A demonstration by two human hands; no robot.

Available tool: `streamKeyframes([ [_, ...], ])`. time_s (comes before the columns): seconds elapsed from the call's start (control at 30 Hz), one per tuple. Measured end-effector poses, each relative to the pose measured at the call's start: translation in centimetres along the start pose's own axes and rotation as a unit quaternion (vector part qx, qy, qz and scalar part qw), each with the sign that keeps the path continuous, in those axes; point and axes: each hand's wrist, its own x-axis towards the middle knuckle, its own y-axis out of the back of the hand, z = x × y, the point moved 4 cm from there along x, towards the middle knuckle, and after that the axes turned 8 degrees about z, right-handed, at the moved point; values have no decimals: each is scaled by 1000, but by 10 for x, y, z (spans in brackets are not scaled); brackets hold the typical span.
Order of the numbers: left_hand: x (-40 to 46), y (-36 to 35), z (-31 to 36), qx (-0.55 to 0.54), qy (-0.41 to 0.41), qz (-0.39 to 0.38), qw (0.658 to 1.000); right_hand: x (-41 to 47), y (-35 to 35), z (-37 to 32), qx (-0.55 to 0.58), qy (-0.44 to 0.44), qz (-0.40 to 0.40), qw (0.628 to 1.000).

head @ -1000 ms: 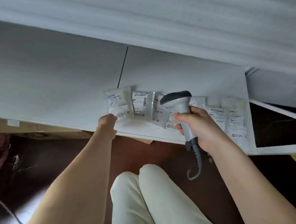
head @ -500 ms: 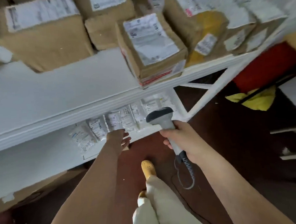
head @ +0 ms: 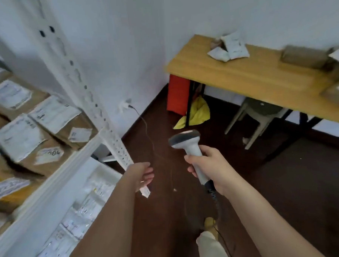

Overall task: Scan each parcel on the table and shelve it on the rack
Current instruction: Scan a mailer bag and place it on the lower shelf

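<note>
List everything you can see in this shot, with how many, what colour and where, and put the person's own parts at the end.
table: one, yellow wood top, right, against the wall
soft parcels: two or three, white, far end of the table
cardboard boxes on the table: at least two, brown, blurred, right end
rack: one, white metal, left
boxes on the rack: several, brown with white labels, upper shelf
small packets: a row, clear and white, lower shelf
stool: one, pale legs, under the table
red thing: one, under the table
yellow thing: one, on the floor beside it
scanner: one, white and grey, corded
left hand: open, empty, by the rack post
right hand: grips the scanner
</note>
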Motion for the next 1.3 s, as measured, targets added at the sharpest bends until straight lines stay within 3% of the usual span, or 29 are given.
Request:
streamKeyframes([
  [0.13,30,-125,60,6,-26,20,999,65,96,-41,49,35,46,997],
  [0.37,43,-323,143,83,-53,-109,989,163,240,-107,183,79,160,967],
  [0.7,143,-454,256,159,-41,-69,984,304,316,-160,257,82,246,931],
  [0.93,168,-586,353,220,-60,-122,966,387,363,-228,269,107,278,916],
  [1.07,187,-650,387,272,-115,-137,946,440,392,-251,259,104,277,920],
  [1.3,250,-746,435,411,-301,-104,854,558,448,-276,199,75,210,954],
])
